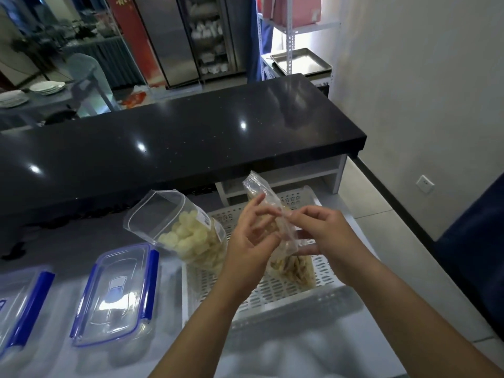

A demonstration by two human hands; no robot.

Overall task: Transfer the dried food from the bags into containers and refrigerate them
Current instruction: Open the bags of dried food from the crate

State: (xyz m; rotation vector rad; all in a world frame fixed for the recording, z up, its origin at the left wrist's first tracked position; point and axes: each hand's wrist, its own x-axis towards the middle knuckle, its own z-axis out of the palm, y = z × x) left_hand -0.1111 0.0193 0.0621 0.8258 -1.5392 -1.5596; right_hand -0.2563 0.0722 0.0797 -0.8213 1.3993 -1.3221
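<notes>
Both my hands hold a clear bag of thin yellowish dried strips (293, 264) upright over the white perforated tray (286, 296). My left hand (249, 241) pinches the bag's upper part from the left. My right hand (324, 236) pinches the plastic from the right, with fingers behind the bag. A second clear bag of pale round dried pieces (188, 236) leans in the tray's left corner, its top open. A clear lidded container with blue clips (117, 293) lies on the table to the left. Another such container (19, 304) sits at the left edge.
A raised black glossy counter (177, 137) runs across behind the table. To the right lie a tiled floor and a white wall (422, 91). A tall metal fridge (174, 36) and a rack with a steel tray (300, 61) stand at the back.
</notes>
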